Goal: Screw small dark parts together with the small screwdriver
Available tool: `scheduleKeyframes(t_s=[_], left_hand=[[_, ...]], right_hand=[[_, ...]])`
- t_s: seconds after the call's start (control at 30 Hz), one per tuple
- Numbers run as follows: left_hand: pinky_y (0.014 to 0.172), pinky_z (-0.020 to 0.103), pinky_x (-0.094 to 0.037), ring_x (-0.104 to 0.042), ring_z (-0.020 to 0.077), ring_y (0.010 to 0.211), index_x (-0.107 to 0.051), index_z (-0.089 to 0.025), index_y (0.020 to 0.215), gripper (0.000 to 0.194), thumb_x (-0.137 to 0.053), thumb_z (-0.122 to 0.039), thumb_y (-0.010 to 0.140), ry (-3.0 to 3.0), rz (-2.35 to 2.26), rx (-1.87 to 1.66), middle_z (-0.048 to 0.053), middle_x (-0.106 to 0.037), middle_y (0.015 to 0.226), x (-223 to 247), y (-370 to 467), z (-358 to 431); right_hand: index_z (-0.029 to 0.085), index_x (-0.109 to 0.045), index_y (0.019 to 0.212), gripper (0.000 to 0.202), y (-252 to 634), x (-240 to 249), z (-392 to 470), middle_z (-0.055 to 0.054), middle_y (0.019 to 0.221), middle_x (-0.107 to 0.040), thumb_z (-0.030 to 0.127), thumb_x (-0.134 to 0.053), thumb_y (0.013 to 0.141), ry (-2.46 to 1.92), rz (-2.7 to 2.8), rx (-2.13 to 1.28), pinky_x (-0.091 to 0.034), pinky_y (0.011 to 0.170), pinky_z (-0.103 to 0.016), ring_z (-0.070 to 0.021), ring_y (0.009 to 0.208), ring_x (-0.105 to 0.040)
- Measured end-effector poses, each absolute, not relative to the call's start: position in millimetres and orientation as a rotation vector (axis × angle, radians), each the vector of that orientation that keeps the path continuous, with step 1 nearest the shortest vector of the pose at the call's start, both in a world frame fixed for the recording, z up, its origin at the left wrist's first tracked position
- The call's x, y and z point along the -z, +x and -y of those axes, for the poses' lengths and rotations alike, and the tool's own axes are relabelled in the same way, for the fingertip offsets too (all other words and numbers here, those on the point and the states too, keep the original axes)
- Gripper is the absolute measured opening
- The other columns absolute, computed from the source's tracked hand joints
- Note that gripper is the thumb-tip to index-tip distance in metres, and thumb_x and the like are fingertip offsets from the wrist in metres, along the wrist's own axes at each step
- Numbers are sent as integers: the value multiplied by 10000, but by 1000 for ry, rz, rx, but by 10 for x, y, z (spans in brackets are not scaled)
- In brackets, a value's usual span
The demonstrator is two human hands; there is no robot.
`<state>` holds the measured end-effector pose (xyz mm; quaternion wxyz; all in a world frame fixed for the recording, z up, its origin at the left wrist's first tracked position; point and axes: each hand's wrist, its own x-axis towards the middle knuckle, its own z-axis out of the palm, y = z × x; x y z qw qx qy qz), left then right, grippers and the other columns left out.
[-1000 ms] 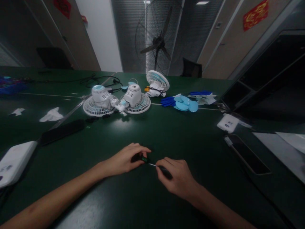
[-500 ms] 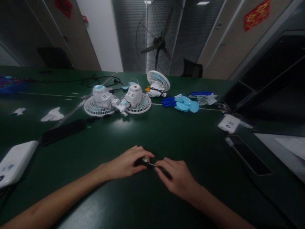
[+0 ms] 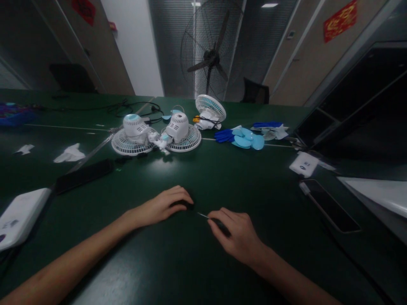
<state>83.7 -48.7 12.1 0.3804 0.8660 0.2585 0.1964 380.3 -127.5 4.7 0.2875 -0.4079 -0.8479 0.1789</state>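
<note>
My right hand (image 3: pixel 237 233) is closed round the dark handle of a screwdriver (image 3: pixel 203 215), whose thin metal shaft points left over the green table (image 3: pixel 159 262). To its left, my left hand (image 3: pixel 168 205) is curled with the palm down around a small dark object (image 3: pixel 187 205). Most of that object is hidden under the fingers, and I cannot make out what it is. A gap separates the screwdriver's tip from the left hand.
Two white fans (image 3: pixel 133 131) (image 3: pixel 181 131) lie face down beyond my hands, with a third fan (image 3: pixel 210 111) behind. Blue blades (image 3: pixel 248 138) and gloves (image 3: pixel 224 135) are right of them. Phones (image 3: pixel 330 206) (image 3: pixel 84 176) and white boxes (image 3: pixel 23 216) (image 3: pixel 304 164) lie at the sides.
My left hand has moved left and slightly away from me with the dark object, parting from the screwdriver. More of the metal shaft now shows. My right hand has barely moved.
</note>
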Motion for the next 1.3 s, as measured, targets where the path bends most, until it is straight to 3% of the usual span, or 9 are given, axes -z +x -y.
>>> scheduleKeyframes(t_s=[0.27,0.43,0.57,0.67,0.77,0.93,1.13,1.3], left_hand=[[1000,455,-527,-642,295,1144,-697,-246,1268,326,-540,-445,1062,2287,-1328,-684,101,-680,1251,36,-149,-216],[924,426,-562,-675,293,1090,-706,-238,1268,464,-595,-599,997,2239,-1441,-701,104,-703,1254,43,-499,-331],[851,402,-595,-706,308,1042,-697,-227,1304,672,-766,-693,824,2152,-1534,-627,112,-734,1231,-34,-671,-364],[795,387,-602,-729,323,976,-773,-230,1134,643,-822,-719,719,2083,-1628,-489,102,-767,1112,-91,-789,-398],[811,371,-602,-740,315,973,-802,-251,1058,558,-782,-716,751,2049,-1619,-394,79,-778,1074,-129,-844,-414],[860,354,-600,-741,302,1017,-802,-259,1125,554,-768,-696,787,2004,-1608,-368,69,-782,1134,-176,-861,-401],[927,400,-599,-729,321,1089,-774,-236,1209,609,-766,-690,804,1911,-1587,-568,95,-762,1251,-229,-749,-372],[913,406,-592,-717,310,1106,-784,-265,1210,521,-720,-657,873,2052,-1562,-612,80,-754,1273,-192,-537,-345]], right_hand=[[214,-693,1154,181,3828,-31,1285,-20,923,-720,265,-532,1091,-1070,2259,-554,-465,632,-258,-140,713,-644],[218,-695,1152,175,3823,-31,1292,-12,920,-716,255,-536,1088,-1082,2261,-550,-462,642,-272,-143,715,-643],[217,-689,1166,165,3825,-31,1292,-13,943,-719,238,-549,1081,-1071,2260,-566,-467,649,-266,-144,738,-649],[222,-688,1172,162,3830,-23,1291,-11,957,-723,245,-553,1085,-1069,2262,-576,-469,658,-267,-143,746,-652],[223,-689,1168,162,3830,-4,1289,-7,945,-723,256,-553,1087,-1059,2257,-533,-462,656,-273,-142,741,-657],[219,-686,1173,161,3828,27,1286,-10,937,-725,257,-554,1088,-1049,2256,-499,-447,642,-276,-139,722,-655],[217,-687,1167,167,3823,0,1290,-14,949,-730,251,-546,1083,-1054,2266,-511,-459,643,-268,-146,738,-657],[210,-695,1158,172,3818,-22,1283,-14,940,-730,245,-547,1077,-1061,2274,-499,-464,651,-269,-142,729,-659]])
